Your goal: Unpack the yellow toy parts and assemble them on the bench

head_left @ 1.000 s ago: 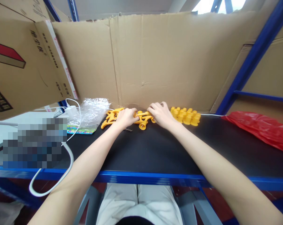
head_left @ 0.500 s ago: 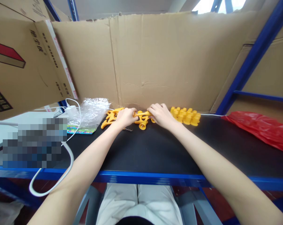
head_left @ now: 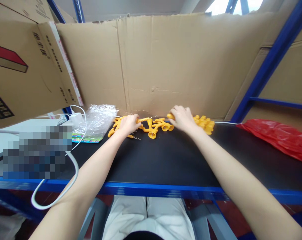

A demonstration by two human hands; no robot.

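Observation:
My left hand (head_left: 130, 124) has its fingers closed around a yellow ribbed rod (head_left: 143, 119), from whose right end a thin wire coil (head_left: 154, 117) sticks out. To the right, my right hand (head_left: 182, 118) grips a small yellow plastic part (head_left: 170, 116), mostly covered by the fingers. Between the hands, yellow cup-ended plastic pieces (head_left: 152, 133) lie on the black tabletop, their cups facing me. A second yellow rod with a wire coil (head_left: 137, 138) rests just below my left hand. More yellow branched pieces (head_left: 112, 132) lie partly behind that hand.
Yellow cup-shaped parts (head_left: 204, 125) stand in a cluster right of my right hand. A clear plastic bag (head_left: 98, 116) and white cable (head_left: 75, 163) are at left, a red plastic bag (head_left: 278, 136) at right. A cardboard wall (head_left: 178, 66) closes off the back.
My hands have moved apart; my right hand shifted right and slightly up with a yellow part. The ribbed rod and its wire coil now show at my left hand.

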